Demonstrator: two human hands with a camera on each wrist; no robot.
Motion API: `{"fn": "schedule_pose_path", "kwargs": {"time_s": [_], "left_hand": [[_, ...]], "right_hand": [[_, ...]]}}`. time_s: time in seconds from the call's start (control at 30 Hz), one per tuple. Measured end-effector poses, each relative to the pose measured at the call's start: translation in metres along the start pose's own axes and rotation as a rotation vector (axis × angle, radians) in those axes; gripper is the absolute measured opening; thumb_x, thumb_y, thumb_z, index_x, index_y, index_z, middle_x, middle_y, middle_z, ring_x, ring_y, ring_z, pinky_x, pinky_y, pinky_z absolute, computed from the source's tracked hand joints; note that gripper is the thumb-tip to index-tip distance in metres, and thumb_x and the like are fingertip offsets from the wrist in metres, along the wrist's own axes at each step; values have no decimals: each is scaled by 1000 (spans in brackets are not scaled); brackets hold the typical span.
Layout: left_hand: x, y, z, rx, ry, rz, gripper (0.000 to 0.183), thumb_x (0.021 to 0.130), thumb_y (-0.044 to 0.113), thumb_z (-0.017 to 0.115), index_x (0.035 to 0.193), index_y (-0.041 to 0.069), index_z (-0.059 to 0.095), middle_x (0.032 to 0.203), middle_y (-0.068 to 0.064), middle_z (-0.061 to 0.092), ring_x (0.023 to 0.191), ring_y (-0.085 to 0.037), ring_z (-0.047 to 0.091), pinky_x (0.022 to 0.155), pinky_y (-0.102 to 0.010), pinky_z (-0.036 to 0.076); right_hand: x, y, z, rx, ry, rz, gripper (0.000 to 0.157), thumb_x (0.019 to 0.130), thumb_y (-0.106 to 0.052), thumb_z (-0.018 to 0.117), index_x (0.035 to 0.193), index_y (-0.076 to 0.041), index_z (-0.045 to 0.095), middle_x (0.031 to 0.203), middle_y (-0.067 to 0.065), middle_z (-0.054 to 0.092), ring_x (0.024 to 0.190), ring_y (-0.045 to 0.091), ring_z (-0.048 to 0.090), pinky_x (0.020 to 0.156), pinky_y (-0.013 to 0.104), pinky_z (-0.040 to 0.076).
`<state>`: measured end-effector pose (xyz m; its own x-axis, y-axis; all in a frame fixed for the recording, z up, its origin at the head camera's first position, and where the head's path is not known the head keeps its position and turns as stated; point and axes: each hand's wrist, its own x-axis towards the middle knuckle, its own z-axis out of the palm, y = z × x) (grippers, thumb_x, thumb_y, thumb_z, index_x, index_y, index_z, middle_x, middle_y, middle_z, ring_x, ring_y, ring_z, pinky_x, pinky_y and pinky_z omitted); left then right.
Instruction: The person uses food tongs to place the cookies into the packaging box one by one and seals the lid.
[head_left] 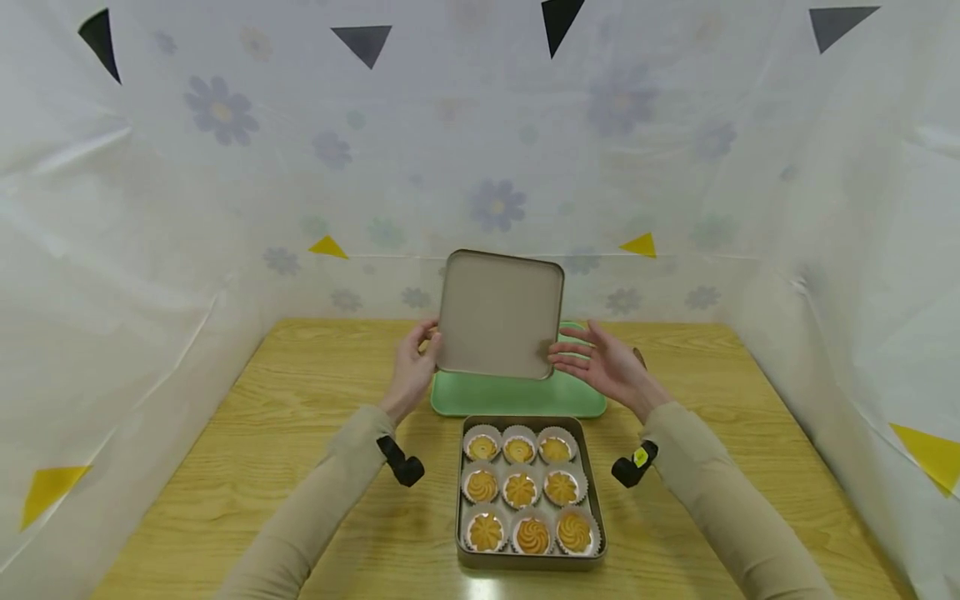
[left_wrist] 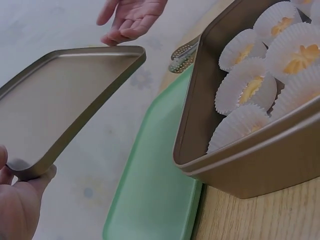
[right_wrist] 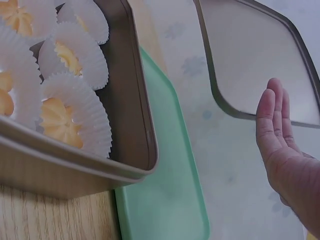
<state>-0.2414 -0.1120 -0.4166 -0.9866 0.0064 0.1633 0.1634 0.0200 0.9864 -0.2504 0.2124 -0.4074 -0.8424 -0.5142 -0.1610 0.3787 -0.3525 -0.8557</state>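
Note:
A square brownish metal lid [head_left: 501, 312] is held up, tilted, with its rimmed inner side facing me. My left hand [head_left: 416, 360] grips its left lower corner, thumb and fingers on the rim [left_wrist: 35, 172]. At the opposite edge, my right hand [head_left: 603, 367] has its fingers extended, fingertips right at the lid's lower right side. In the right wrist view, those straight fingers [right_wrist: 275, 115] overlap the lid's edge. Below both hands stands the matching square tin [head_left: 468, 560], holding several swirled cookies [head_left: 520, 490] in white paper cups.
A green tray [head_left: 517, 404] lies on the wooden table [head_left: 352, 350] behind the tin, partly hidden by the lid. Perforated metal tongs [left_wrist: 184, 54] lie past the tray, near my right hand. White floral sheeting [head_left: 420, 167] encloses the table's back and sides.

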Motion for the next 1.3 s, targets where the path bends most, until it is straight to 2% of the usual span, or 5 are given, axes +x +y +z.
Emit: {"fn": "schedule_pose_path", "kwargs": {"time_s": [0.3,0.63,0.97,1.13,1.3], "left_hand": [[-2,-1,-1,-82,-107,51,39,105,7,48,142,-4,49,110,-7,55,94,-9,66,80,-22,56],[-8,-6,-4,-98,-142,110,38,101,10,57,137,-3,58,138,-25,59,112,-6,67,106,-39,51],[-21,-7,7,-634,-268,-84,53,108,9,38,158,-1,24,167,-8,20,147,-11,37,121,-24,33],[-25,-6,2,-678,-328,-126,55,110,12,32,159,-2,14,169,-10,11,128,-3,50,101,-15,47],[-30,-6,-2,-518,-375,-212,54,109,5,25,161,1,8,170,-14,4,137,-12,37,91,-15,47]], "right_hand": [[-2,-2,2,4,66,17,71,108,-47,22,159,-3,1,104,8,66,105,22,68,98,30,55],[-5,-4,0,-9,107,124,28,110,-32,34,113,-13,54,87,8,69,80,17,68,78,29,59],[-17,-5,9,45,75,164,30,108,-16,39,129,-6,58,97,6,67,75,10,60,67,22,52],[-27,1,11,-229,50,203,63,108,-13,41,159,5,8,111,-2,66,88,7,70,75,20,58],[-41,3,15,-585,7,194,62,106,-13,48,153,14,20,107,3,69,69,7,65,66,26,57]]}}
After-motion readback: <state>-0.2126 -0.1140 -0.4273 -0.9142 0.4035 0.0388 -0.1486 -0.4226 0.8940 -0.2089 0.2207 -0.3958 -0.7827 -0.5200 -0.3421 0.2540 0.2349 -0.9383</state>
